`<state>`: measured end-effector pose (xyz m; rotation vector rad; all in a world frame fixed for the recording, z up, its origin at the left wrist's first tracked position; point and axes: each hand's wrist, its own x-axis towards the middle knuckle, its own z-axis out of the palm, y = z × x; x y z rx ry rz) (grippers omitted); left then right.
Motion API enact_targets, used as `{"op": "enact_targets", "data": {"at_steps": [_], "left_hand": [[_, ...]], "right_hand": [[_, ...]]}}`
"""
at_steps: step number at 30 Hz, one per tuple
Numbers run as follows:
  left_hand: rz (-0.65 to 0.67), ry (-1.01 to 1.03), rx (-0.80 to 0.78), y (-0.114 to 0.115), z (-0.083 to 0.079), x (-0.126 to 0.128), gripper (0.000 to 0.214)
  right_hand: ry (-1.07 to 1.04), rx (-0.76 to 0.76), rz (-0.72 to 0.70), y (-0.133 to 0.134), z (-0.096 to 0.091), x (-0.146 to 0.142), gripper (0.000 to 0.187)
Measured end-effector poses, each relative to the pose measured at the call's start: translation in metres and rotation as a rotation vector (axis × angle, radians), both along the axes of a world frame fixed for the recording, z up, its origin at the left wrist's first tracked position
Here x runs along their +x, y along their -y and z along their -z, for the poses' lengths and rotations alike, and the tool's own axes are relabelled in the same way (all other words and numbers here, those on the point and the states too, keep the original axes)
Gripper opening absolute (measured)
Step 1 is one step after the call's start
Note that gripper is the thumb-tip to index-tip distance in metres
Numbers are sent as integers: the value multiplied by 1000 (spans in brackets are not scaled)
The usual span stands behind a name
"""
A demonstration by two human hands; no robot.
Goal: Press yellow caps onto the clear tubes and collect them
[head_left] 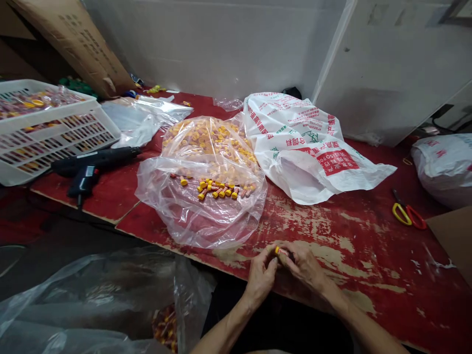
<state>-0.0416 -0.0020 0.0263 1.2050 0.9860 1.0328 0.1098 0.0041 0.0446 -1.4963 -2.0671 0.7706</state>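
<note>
Both my hands meet at the near edge of the worn red table [368,255]. My left hand [260,276] and my right hand [304,265] pinch one small yellow-capped orange tube [280,251] between their fingertips. Just beyond them lies a clear plastic bag [206,216], open and holding a heap of the same small yellow and orange pieces [217,189].
A black glue gun [92,164] lies left of the bag, near a white slotted crate [47,130]. A white printed plastic bag [306,142] lies behind. Scissors with yellow and red handles [407,214] rest at the right. Another clear bag [103,300] sits below the table edge.
</note>
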Motion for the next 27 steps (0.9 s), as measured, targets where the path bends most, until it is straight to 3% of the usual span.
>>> {"op": "enact_targets", "data": {"at_steps": [3,5,8,11,14,17,20,23,27], "left_hand": [[11,-200,126,-3,-3,0,38],[-79,-316,206,-7,-8,-5,38],[-286,-451,317,-23,-19,-27,29],[-559,-751,414,-60,-28,-68,21],[-654,-1256,379,-115,-28,-111,26],[-631,-1334,367,-162,-22,-138,27],[-573,-1348,374,-183,-13,-149,27],[-541,-1375,394,-181,-7,-155,30],[-700,-1211,446,-160,-5,-152,34]], "right_hand": [[332,-110,-34,-9,0,17,24],[541,-122,-47,-16,3,23,24],[626,-69,-66,-21,12,22,19],[562,-19,-67,-20,15,18,18],[488,20,-41,-21,16,18,25],[389,137,44,-27,26,24,28],[359,386,137,-34,37,32,26],[465,468,189,-45,40,43,25],[624,373,321,-92,28,66,30]]}}
